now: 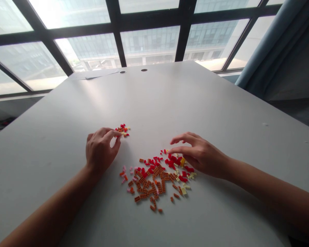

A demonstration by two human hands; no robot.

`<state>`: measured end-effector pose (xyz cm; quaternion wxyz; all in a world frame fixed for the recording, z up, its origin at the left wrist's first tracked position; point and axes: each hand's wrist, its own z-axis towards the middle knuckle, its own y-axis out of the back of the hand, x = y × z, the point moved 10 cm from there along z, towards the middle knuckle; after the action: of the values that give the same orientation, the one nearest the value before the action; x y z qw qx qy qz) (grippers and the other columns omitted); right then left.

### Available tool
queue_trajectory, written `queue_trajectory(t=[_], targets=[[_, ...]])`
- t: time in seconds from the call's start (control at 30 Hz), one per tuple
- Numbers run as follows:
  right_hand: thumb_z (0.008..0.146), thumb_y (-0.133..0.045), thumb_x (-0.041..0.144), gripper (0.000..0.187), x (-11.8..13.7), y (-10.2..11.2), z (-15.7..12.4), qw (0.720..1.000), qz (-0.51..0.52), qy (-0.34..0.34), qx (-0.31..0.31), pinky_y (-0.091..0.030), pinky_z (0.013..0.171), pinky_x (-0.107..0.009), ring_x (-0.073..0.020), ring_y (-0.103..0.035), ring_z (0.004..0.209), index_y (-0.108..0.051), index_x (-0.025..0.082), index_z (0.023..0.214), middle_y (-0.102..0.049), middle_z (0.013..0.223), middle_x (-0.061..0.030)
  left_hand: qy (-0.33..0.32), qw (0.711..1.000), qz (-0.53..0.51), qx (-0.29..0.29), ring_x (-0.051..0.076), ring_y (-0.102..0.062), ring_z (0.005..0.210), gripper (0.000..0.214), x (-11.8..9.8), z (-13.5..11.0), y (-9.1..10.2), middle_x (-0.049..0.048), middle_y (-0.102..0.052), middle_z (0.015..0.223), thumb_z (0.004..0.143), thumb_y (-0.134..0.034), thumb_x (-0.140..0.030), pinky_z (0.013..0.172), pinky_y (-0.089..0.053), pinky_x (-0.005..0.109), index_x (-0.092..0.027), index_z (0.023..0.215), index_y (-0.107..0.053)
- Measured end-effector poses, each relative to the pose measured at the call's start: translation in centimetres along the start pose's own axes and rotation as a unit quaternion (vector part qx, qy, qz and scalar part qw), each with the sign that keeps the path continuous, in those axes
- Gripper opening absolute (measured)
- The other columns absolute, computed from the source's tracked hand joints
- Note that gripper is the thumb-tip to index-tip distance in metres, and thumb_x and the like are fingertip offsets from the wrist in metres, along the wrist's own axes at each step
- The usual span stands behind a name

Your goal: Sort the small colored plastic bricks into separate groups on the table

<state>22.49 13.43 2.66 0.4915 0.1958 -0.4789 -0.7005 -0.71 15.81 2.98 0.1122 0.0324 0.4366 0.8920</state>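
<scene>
Loose micro building bricks (154, 181) in red, orange, pink and cream: one main spread at mid-table, the bulk of the lot, still scattered and unjoined as far as can be seen. A much smaller heap (122, 130) of red and orange bricks lies apart at eleven o'clock from the spread. Left hand (101, 151), at ten o'clock, curled and narrow, fingertips at the heap's near edge; whether it holds a brick cannot be told. Right hand (199, 155), at two o'clock, fingers loosely open and reaching over the spread's red bricks, nothing seen held. Beneath all, a pale grey table (195, 109); at twelve o'clock, a dark-framed window (149, 37); at one o'clock, a blue-grey curtain (280, 44).
</scene>
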Motion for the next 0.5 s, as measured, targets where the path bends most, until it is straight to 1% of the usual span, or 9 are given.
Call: queue_trajectory(t=[0.1,0.23,0.4,0.5], targets=[[0.087,-0.044,0.002,0.038,0.32,0.04,0.0,1.0,0.028,0.009,0.004,-0.053,0.083,-0.038,-0.0185,-0.061,0.093,-0.074,0.024,0.098,-0.067,0.108,-0.0092,0.0,1.0,-0.002,0.004,0.022,-0.066,0.085,0.015,0.05,-0.01,-0.08,0.0038,-0.072,0.093,0.088,-0.057,-0.028,0.079,-0.041,0.036,-0.024,0.086,-0.071],[0.087,-0.045,0.001,0.041,0.55,-0.3,0.01,1.0,0.012,0.018,0.022,-0.052,0.084,-0.038,-0.0184,-0.061,0.095,-0.075,0.027,0.097,-0.067,0.111,-0.0086,-0.001,1.0,-0.005,0.001,0.022,-0.067,0.083,0.016,-0.03,-0.01,0.0,0.0036,-0.072,0.092,0.088,-0.056,-0.028,0.078,-0.041,0.036,-0.024,0.085,-0.071],[0.089,-0.046,0.004,0.039,0.39,-0.37,-0.05,1.0,0.006,0.016,0.02,-0.053,0.084,-0.039,-0.0191,-0.061,0.096,-0.074,0.025,0.103,-0.068,0.113,-0.0103,0.002,1.0,-0.005,0.003,0.022,-0.067,0.084,0.016,0.06,-0.04,-0.11,0.0037,-0.072,0.093,0.089,-0.056,-0.029,0.079,-0.041,0.037,-0.024,0.086,-0.071],[0.088,-0.046,0.003,0.041,-0.09,-0.86,-0.22,1.0,0.001,-0.002,0.026,-0.053,0.089,-0.04,-0.0195,-0.06,0.099,-0.071,0.024,0.112,-0.067,0.115,-0.0103,-0.002,1.0,-0.005,0.003,0.022,-0.067,0.084,0.016,0.0,-0.04,-0.14,0.0036,-0.072,0.093,0.089,-0.056,-0.029,0.079,-0.041,0.037,-0.024,0.086,-0.071]])
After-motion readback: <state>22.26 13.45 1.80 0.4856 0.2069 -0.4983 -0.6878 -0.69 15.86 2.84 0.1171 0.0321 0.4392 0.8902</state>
